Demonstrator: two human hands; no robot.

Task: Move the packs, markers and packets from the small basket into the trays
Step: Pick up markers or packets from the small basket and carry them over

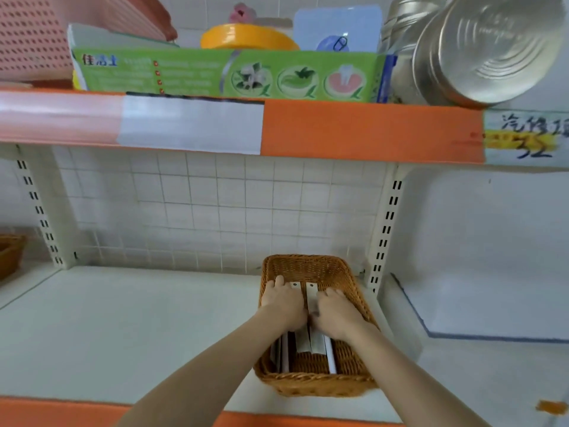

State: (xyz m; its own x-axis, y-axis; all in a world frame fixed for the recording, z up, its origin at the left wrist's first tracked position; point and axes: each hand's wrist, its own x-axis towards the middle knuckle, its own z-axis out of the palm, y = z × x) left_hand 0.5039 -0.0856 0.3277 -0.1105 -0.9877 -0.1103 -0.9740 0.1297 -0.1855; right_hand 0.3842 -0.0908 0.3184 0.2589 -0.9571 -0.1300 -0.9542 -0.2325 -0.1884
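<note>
A single head-worn, wide-angle view is given, faced forward and slightly down at a white shelf board (129, 328). The small brown wicker basket (311, 386) is seen close, toward 5 o'clock; an orange-edged upper shelf (369, 131) is seen at 12 o'clock.

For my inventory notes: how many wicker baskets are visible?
2. One wicker basket sits on the lower shelf under both hands; another basket is cut off at the left edge.

The small basket (311, 269) around the left hand (284, 303) is golden-brown wicker; the packs (311, 300) between both hands look white, perhaps silvery. Under them the shelf (123, 318) is off-white, edged orange. Above, a green box (228, 75) with flower pictures, a yellow lid (246, 37), a pink perforated crate (30, 35).
</note>
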